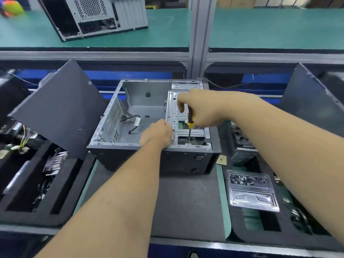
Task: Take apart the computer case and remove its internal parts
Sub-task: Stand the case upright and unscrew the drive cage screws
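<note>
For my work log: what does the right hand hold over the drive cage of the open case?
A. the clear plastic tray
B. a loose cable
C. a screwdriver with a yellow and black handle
C: the right hand grips the screwdriver, its tip down on the drive cage.

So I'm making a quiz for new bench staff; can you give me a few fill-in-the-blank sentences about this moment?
1. The right hand holds a ____ with a yellow-and-black handle.
2. The left hand grips the edge of the metal drive cage inside the open ____.
3. The clear plastic tray to the right holds small dark ____.

Missing words: screwdriver; computer case; screws
</note>
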